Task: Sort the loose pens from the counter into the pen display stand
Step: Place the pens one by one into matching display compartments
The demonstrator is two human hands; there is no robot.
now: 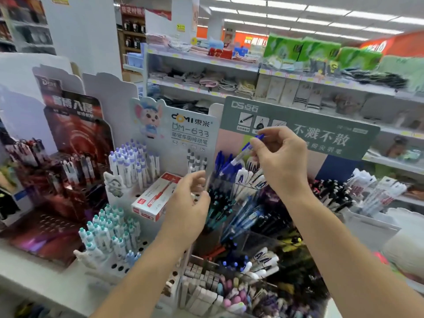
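The right hand [278, 161] is raised in front of the grey-green header card [321, 134] of the pen display stand [243, 203], its thumb and fingertips pinching a blue pen [241, 156] near the upper end; the pen slants down and to the left, its tip hanging just above the blue pens [221, 160] standing in the stand's top compartment. The left hand [188, 203] is lower and to the left of the right hand, fingers loosely curled; something thin and pale seems to lie against its fingers, but blur makes it impossible to tell whether it has hold of anything. Just left of the left hand, a red-and-white pen box [152, 198] lies tilted on the white holed stand [128, 193] that carries purple-capped pens [132, 161] and teal-capped pens [107, 228]. Below both hands, further compartments hold dark, blue and white pens.
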